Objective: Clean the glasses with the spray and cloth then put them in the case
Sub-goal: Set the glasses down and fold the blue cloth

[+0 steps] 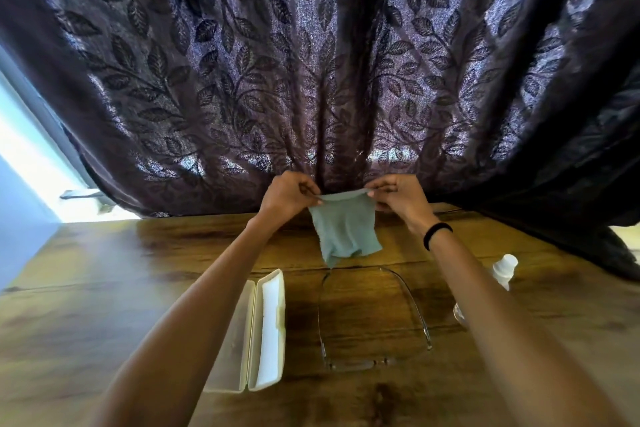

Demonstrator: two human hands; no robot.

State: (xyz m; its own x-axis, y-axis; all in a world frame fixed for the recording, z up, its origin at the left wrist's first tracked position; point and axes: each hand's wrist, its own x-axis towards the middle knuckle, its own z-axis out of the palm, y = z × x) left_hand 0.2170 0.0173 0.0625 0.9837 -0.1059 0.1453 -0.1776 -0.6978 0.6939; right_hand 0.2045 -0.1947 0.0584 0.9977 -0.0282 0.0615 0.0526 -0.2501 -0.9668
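Above the far side of the table (pixel 104 270), close to the curtain (pixel 311 62), both hands were up with the cloth (pixel 346 232) spread between them.

- Left hand (pixel 289 192): thumb and fingertips pinched one top corner, other fingers curled.
- Right hand (pixel 398 196): same pinch on the other corner.
- Cloth hung limp; its lowest corner dangled over a temple tip of the glasses (pixel 360 365). I could not tell whether they touched.
- Glasses lay open on the wood nearer me, temples pointing away, between the open case (pixel 270 329) on my left and the spray bottle (pixel 504 269) on my right, which was part hidden behind the forearm.

Handling, as I judged it:
- The cloth looked feather-light with no stiffness. A corner pinch suited spreading it, but wiping would want it bunched over the fingertips.
- The glasses looked thin, wiry, light and easily bent, with lenses nearly invisible against the grain. I would take them at the bridge or by a hinge, never by a lens face or a temple tip.
- The bottle looked small, smooth and likely slippery, so I would grip it round the body.
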